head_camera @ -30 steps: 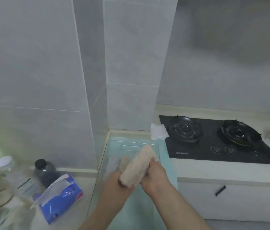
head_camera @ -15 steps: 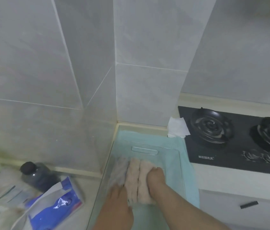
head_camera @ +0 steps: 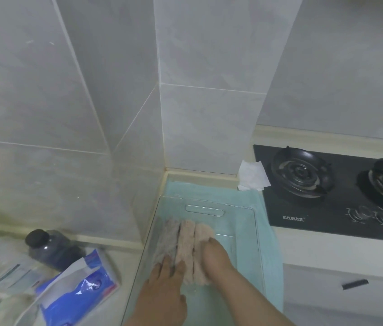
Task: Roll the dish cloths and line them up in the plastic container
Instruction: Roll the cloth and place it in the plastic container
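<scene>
Three beige rolled dish cloths [head_camera: 187, 241] lie side by side against the left wall of the clear plastic container [head_camera: 251, 234], which stands on a teal towel [head_camera: 268, 250]. My left hand [head_camera: 165, 288] rests with straight fingers on the near ends of the left and middle rolls. My right hand [head_camera: 214, 255] lies over the rightmost roll [head_camera: 202, 231], its fingers curled on the cloth. The near ends of the rolls are hidden under my hands.
A black gas hob [head_camera: 336, 191] takes up the counter on the right, with a white tissue [head_camera: 251, 176] at its corner. Left of the container lie a blue tissue pack [head_camera: 77, 288], a dark-capped bottle [head_camera: 47, 248] and clear jars. Tiled walls close in behind.
A second ago both hands held the rolled cloth above the container. It now lies in the container as the rightmost roll, with my hands pressed down on the row. The view has shifted left.
</scene>
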`<state>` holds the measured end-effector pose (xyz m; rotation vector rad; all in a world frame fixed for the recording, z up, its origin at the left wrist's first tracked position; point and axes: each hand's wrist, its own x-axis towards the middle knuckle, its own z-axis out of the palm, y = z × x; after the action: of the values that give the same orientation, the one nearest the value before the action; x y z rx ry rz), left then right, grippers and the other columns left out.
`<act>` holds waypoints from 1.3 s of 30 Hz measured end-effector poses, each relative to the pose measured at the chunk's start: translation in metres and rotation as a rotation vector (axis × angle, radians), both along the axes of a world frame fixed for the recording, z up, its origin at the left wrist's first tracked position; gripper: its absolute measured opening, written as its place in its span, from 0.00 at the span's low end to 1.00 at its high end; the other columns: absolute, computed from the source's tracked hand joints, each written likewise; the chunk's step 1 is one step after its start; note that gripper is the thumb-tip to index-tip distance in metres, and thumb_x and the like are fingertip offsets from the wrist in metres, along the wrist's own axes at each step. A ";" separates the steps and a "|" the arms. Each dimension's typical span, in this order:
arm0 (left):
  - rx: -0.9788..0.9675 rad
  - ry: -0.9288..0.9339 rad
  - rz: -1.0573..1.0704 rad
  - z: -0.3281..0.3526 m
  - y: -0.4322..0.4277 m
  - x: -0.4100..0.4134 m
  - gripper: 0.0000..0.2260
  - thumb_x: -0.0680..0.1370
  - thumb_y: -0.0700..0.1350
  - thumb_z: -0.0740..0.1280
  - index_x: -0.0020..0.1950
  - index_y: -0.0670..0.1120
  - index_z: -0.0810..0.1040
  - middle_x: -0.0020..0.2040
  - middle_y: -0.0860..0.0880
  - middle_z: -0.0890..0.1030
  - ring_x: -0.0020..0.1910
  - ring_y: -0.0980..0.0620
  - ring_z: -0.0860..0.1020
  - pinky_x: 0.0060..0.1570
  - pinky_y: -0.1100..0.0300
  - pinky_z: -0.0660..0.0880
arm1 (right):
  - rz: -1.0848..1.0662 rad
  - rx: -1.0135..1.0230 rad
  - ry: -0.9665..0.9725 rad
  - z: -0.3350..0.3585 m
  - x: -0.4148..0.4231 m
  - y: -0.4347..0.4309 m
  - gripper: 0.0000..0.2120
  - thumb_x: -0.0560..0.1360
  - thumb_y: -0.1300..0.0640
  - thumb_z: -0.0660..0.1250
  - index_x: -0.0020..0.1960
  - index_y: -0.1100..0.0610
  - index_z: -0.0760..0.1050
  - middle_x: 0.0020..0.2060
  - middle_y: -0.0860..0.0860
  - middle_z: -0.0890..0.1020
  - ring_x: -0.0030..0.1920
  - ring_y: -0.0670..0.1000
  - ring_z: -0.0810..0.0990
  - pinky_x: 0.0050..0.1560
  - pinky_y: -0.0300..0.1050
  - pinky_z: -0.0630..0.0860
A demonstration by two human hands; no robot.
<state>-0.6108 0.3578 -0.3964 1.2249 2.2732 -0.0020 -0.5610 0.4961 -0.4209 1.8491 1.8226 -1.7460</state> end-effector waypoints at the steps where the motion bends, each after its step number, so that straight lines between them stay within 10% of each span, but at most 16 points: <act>1: -0.007 -0.007 0.003 0.000 0.000 0.000 0.32 0.79 0.51 0.58 0.78 0.55 0.44 0.79 0.49 0.40 0.78 0.46 0.45 0.73 0.52 0.55 | -0.031 -0.069 0.052 -0.002 0.000 -0.004 0.24 0.75 0.50 0.51 0.66 0.58 0.71 0.59 0.51 0.78 0.57 0.54 0.77 0.60 0.45 0.72; 6: 0.021 -0.008 0.019 0.000 0.000 0.000 0.32 0.79 0.46 0.57 0.78 0.56 0.44 0.79 0.51 0.41 0.78 0.48 0.45 0.73 0.55 0.55 | -0.236 -0.346 0.273 -0.002 0.002 -0.010 0.15 0.81 0.53 0.52 0.65 0.54 0.68 0.53 0.52 0.78 0.51 0.52 0.77 0.45 0.44 0.74; 13: 0.013 -0.007 0.014 0.002 -0.001 0.001 0.32 0.78 0.45 0.57 0.78 0.55 0.46 0.79 0.49 0.42 0.77 0.46 0.45 0.74 0.53 0.54 | 0.116 -0.008 0.029 0.001 -0.006 -0.006 0.26 0.75 0.51 0.51 0.72 0.52 0.63 0.64 0.53 0.75 0.61 0.55 0.73 0.64 0.50 0.69; 19: 0.036 0.007 0.024 0.006 -0.003 0.002 0.31 0.78 0.45 0.57 0.78 0.54 0.47 0.79 0.49 0.44 0.77 0.46 0.46 0.72 0.54 0.56 | -0.038 -0.262 0.312 -0.005 -0.006 -0.002 0.18 0.79 0.56 0.53 0.66 0.51 0.70 0.58 0.50 0.79 0.56 0.52 0.79 0.47 0.43 0.77; 28: 0.066 0.035 -0.023 0.024 -0.008 0.002 0.29 0.79 0.50 0.58 0.77 0.50 0.51 0.77 0.47 0.52 0.76 0.47 0.52 0.68 0.53 0.62 | -0.059 -0.042 0.015 0.012 -0.002 -0.004 0.31 0.73 0.46 0.56 0.75 0.52 0.58 0.71 0.57 0.62 0.67 0.60 0.67 0.68 0.55 0.66; 39: 0.505 -0.166 0.212 0.075 -0.012 -0.021 0.16 0.81 0.51 0.58 0.69 0.54 0.68 0.64 0.61 0.68 0.66 0.56 0.68 0.64 0.65 0.62 | 0.200 0.207 0.152 0.083 0.025 -0.014 0.26 0.76 0.45 0.60 0.72 0.53 0.65 0.70 0.51 0.69 0.68 0.52 0.69 0.68 0.47 0.66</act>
<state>-0.6320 0.3453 -0.3218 1.1549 2.3141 0.7634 -0.5360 0.4821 -0.3380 1.5625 2.2347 -1.7278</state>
